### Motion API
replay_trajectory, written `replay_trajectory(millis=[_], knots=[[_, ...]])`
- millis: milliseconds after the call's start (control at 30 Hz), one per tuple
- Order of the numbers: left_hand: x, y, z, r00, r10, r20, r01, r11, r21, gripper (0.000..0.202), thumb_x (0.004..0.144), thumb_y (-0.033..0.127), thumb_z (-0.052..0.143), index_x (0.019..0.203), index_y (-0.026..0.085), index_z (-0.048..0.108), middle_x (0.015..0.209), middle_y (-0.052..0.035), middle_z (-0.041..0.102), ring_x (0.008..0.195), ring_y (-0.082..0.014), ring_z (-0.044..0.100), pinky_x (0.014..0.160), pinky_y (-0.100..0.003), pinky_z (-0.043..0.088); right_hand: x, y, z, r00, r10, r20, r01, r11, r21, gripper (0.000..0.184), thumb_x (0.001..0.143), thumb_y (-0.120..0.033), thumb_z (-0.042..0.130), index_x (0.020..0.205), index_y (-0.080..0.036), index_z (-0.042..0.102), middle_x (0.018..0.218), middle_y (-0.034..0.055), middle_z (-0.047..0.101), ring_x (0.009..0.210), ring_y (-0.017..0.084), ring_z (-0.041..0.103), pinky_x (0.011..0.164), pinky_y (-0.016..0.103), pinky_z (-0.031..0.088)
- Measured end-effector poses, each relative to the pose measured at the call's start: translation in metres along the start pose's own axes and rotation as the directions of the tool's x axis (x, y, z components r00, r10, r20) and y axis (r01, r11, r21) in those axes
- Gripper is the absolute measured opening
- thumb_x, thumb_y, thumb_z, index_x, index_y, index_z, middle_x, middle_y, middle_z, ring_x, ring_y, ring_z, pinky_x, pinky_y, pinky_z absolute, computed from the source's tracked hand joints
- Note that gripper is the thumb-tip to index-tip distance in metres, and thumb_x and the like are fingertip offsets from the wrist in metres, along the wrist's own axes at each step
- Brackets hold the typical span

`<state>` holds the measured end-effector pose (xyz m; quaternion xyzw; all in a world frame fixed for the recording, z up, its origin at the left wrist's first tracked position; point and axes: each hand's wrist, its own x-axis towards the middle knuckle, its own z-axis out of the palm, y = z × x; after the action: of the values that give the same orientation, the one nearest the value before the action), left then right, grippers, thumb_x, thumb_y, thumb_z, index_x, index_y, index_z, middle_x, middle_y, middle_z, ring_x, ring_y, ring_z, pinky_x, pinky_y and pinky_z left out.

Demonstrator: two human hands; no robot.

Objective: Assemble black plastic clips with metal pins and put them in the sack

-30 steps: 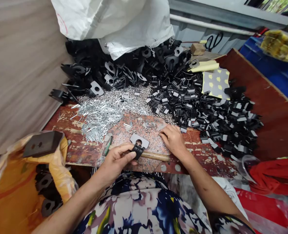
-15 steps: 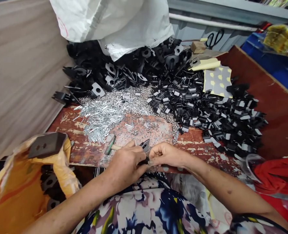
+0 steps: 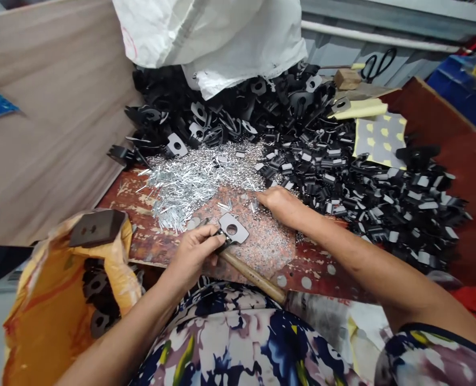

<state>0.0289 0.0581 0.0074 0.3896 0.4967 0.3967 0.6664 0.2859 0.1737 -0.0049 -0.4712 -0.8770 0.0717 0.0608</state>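
Observation:
My left hand (image 3: pixel 197 249) pinches a black clip (image 3: pixel 241 231), a flat plate with a round hole, between thumb and fingers above the stone slab (image 3: pixel 276 244). Beneath the clip lies a hammer, its wooden handle (image 3: pixel 257 279) slanting toward my lap and its head hidden behind my left hand. My right hand (image 3: pixel 281 205) is at the far side of the slab, fingertips together and pointing down among a few loose metal pins (image 3: pixel 254 205). Whatever those fingertips hold is too small to make out. Past them spreads a pile of silvery pins (image 3: pixel 183 187).
Black clips (image 3: pixel 177 145) are heaped at the back under a white sack (image 3: pixel 221 37). Small black clip parts (image 3: pixel 342 182) cover the right side. A yellow bag (image 3: pixel 64 300) with a dark block (image 3: pixel 97 228) on it stands left. Scissors (image 3: pixel 378 64) lie at the back right.
My right hand has left the clip and moved forward to the loose pins. My left hand has shifted left, and the clip's plate now faces up. The hammer handle now points toward my lap.

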Motion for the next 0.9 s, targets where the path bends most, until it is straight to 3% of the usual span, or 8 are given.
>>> replay_trajectory(millis=[133,267,333,400,533,600,767,900], knots=[[0.002,-0.003,-0.009,0.999,-0.032,-0.011,0.028,0.965,-0.260,0.027,0.070,0.035,0.081,0.061,0.017,0.062,0.060,0.0020,0.051,0.045,-0.0080,0.045,0.039,-0.021,0.039,0.003,0.013,-0.008,0.995,-0.063,0.081,0.064,0.998,-0.006,0.034,0.077,0.001,0.055,0.096,-0.019,0.075,0.086,0.0066,0.072,0.084,0.020,0.063,0.079,0.031,0.047],[0.002,-0.002,-0.015,0.997,-0.060,-0.049,0.030,0.882,-0.471,0.029,0.068,0.041,0.083,0.072,0.015,0.070,0.071,-0.0041,0.063,0.054,-0.0127,0.054,0.037,-0.022,0.046,-0.011,0.016,-0.024,0.994,0.060,-0.092,-0.049,0.991,0.122,0.022,0.077,-0.008,0.060,0.088,-0.019,0.075,0.087,0.0048,0.075,0.079,0.019,0.066,0.072,0.030,0.048],[0.002,-0.002,-0.015,0.994,-0.090,-0.068,0.042,0.853,-0.521,0.033,0.069,0.046,0.083,0.073,0.016,0.071,0.071,-0.0047,0.064,0.054,-0.0132,0.054,0.035,-0.022,0.044,-0.023,-0.002,-0.030,0.963,0.178,-0.205,-0.105,0.941,0.323,0.013,0.083,-0.018,0.065,0.087,-0.022,0.076,0.086,0.0018,0.077,0.075,0.018,0.068,0.070,0.030,0.050],[0.002,-0.001,-0.014,0.993,-0.085,-0.079,0.031,0.848,-0.529,0.033,0.069,0.045,0.085,0.070,0.016,0.069,0.068,-0.0037,0.064,0.051,-0.0112,0.052,0.033,-0.019,0.040,-0.033,-0.033,-0.034,0.933,0.222,-0.283,-0.054,0.864,0.501,0.011,0.088,-0.026,0.067,0.090,-0.025,0.078,0.088,0.0006,0.079,0.079,0.019,0.072,0.075,0.033,0.054],[0.001,-0.001,-0.009,0.992,-0.062,-0.112,-0.009,0.839,-0.544,0.031,0.071,0.040,0.087,0.071,0.016,0.068,0.067,-0.0017,0.064,0.051,-0.0093,0.050,0.033,-0.016,0.039,-0.035,-0.101,-0.030,0.908,0.058,-0.415,0.225,0.769,0.599,0.017,0.097,-0.024,0.062,0.097,-0.030,0.078,0.096,-0.0013,0.080,0.094,0.020,0.072,0.097,0.043,0.050],[-0.001,-0.002,-0.008,0.991,-0.075,-0.113,-0.003,0.823,-0.569,0.031,0.072,0.041,0.088,0.075,0.017,0.069,0.068,-0.0011,0.064,0.052,-0.0102,0.052,0.035,-0.018,0.044,-0.026,-0.122,-0.022,0.899,0.010,-0.439,0.282,0.753,0.595,0.017,0.098,-0.023,0.061,0.096,-0.030,0.077,0.098,-0.0021,0.080,0.097,0.019,0.071,0.102,0.046,0.046],[0.003,-0.004,-0.008,0.992,-0.095,-0.078,0.026,0.780,-0.625,0.031,0.071,0.039,0.090,0.081,0.016,0.070,0.072,-0.0001,0.064,0.058,-0.0116,0.057,0.038,-0.019,0.051,-0.005,-0.136,-0.004,0.899,0.076,-0.431,0.206,0.795,0.570,0.020,0.098,-0.024,0.060,0.087,-0.028,0.075,0.091,-0.0032,0.079,0.094,0.019,0.070,0.112,0.051,0.035],[-0.002,-0.003,-0.003,0.979,-0.100,-0.176,-0.040,0.756,-0.653,0.034,0.067,0.040,0.090,0.085,0.017,0.073,0.080,-0.0024,0.068,0.064,-0.0129,0.060,0.043,-0.020,0.052,-0.015,-0.141,-0.006,0.859,-0.003,-0.511,0.266,0.857,0.442,0.021,0.098,-0.021,0.058,0.088,-0.028,0.075,0.088,-0.0031,0.079,0.089,0.020,0.071,0.114,0.052,0.033]])
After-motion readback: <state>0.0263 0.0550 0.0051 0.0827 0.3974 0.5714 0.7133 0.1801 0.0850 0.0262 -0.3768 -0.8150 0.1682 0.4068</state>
